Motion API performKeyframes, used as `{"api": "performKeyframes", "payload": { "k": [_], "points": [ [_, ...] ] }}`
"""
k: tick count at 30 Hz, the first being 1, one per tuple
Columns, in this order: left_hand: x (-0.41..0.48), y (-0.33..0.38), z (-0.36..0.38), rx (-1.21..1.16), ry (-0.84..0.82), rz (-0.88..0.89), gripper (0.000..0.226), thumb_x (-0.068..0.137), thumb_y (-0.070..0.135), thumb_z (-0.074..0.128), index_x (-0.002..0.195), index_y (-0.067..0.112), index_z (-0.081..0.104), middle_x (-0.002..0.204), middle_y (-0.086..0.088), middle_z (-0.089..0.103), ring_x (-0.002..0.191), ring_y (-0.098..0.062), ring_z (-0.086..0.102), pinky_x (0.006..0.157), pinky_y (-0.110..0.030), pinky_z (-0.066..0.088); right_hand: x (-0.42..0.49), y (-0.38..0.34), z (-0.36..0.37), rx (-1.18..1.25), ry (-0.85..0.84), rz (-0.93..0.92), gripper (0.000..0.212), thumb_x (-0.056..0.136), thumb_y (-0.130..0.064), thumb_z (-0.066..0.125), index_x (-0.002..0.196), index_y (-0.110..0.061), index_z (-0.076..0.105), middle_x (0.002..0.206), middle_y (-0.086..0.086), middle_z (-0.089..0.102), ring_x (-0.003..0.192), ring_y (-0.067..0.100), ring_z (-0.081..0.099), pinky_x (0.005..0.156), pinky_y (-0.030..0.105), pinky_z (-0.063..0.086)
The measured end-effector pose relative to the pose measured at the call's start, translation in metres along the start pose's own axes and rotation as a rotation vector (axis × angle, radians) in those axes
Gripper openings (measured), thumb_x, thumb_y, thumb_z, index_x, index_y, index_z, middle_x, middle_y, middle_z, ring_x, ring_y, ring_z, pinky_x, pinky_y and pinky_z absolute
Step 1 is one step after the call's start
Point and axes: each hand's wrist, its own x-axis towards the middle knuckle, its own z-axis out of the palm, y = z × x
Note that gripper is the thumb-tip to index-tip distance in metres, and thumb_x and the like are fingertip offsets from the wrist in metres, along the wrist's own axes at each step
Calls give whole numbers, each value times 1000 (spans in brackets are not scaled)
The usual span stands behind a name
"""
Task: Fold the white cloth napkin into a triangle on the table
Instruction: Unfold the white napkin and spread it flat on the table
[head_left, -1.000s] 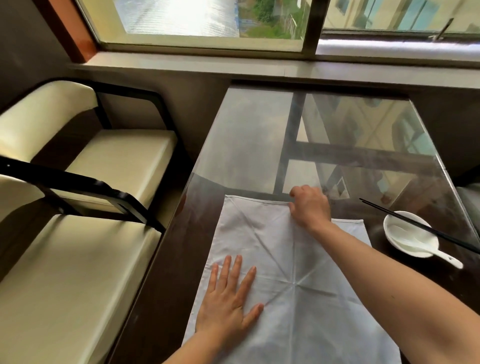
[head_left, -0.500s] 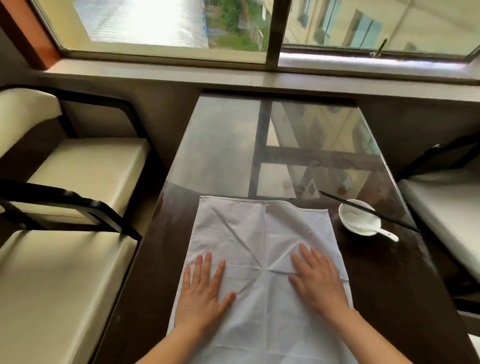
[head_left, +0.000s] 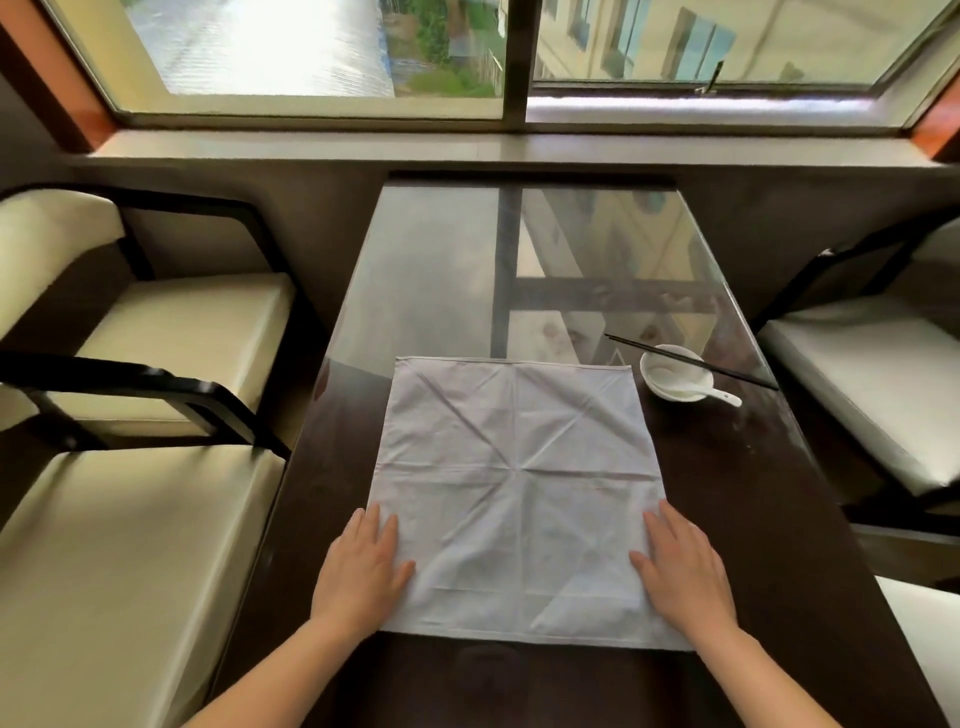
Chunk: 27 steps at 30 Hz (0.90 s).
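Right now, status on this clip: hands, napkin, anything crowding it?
Left hand and right hand flat, open, on near corners. White napkin spread square, creased, unfolded. Bowl with spoon and chopsticks beside far right corner, clear of cloth.

Matt white cloth napkin (head_left: 519, 488) creased in radiating lines, glossy dark table (head_left: 810, 519) seemingly glass-topped, glazed white bowl (head_left: 675, 382), smooth black chopsticks (head_left: 691, 362), sheeny cream chair cushions (head_left: 130, 561)
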Motion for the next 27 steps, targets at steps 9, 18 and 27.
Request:
{"api": "performKeyframes", "payload": {
  "k": [9, 18, 27],
  "points": [
    [-40, -8, -4, -184, 62, -153, 36, 93, 37, 57, 125, 20, 52, 107, 0, 41, 95, -18, 42, 73, -30, 51, -41, 8, 3, 222, 31, 246, 57, 92, -38, 65, 143, -20, 45, 127, 9, 49, 102, 29, 58, 80, 39, 50],
    [-52, -8, 1, -386, 63, -358, 34, 94, 32, 57, 121, 14, 48, 89, 1, 56, 73, -17, 54, 60, -31, 43, -49, 15, 10, 200, -55, 385, 53, 89, -48, 66, 128, -15, 51, 107, 5, 68, 94, 27, 65, 65, 35, 46],
    [-47, 7, 4, -405, 122, -472, 7, 90, 26, 60, 87, 21, 56, 86, 2, 54, 70, -13, 53, 58, -31, 47, -54, 10, 3, 244, -8, 401, 24, 92, -41, 64, 78, -25, 55, 83, -3, 60, 70, 14, 58, 52, 29, 40]
  ]
}}
